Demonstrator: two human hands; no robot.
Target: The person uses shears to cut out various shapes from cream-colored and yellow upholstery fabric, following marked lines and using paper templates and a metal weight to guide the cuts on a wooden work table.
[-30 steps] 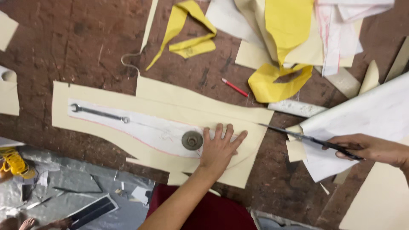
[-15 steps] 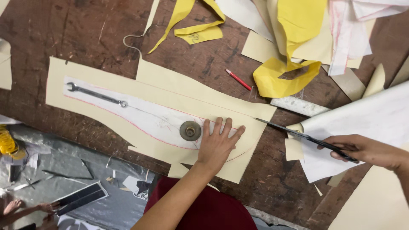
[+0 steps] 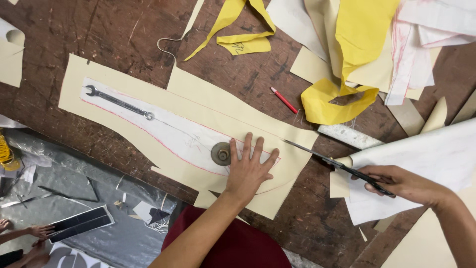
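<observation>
My left hand (image 3: 248,168) lies flat, fingers spread, on a white pattern piece (image 3: 173,134) that rests on a cream sheet (image 3: 208,101) on the dark wooden table (image 3: 74,30). A round metal weight (image 3: 221,153) sits just left of that hand, and a spanner (image 3: 119,103) holds down the pattern's far left end. My right hand (image 3: 404,183) grips long black scissors (image 3: 329,160), whose blade tips reach the cream sheet's right edge.
A red pencil (image 3: 284,100) lies behind the sheet. Yellow scraps (image 3: 337,99) and white paper pieces (image 3: 421,44) pile up at the back right. A large white sheet (image 3: 421,159) lies under my right wrist. Below the table edge are grey sheeting (image 3: 64,183) and another person's hand (image 3: 39,231).
The view has shifted slightly. My left hand stays pressed on the pattern, and the scissors in my right hand have edged closer to the cream sheet's right edge.
</observation>
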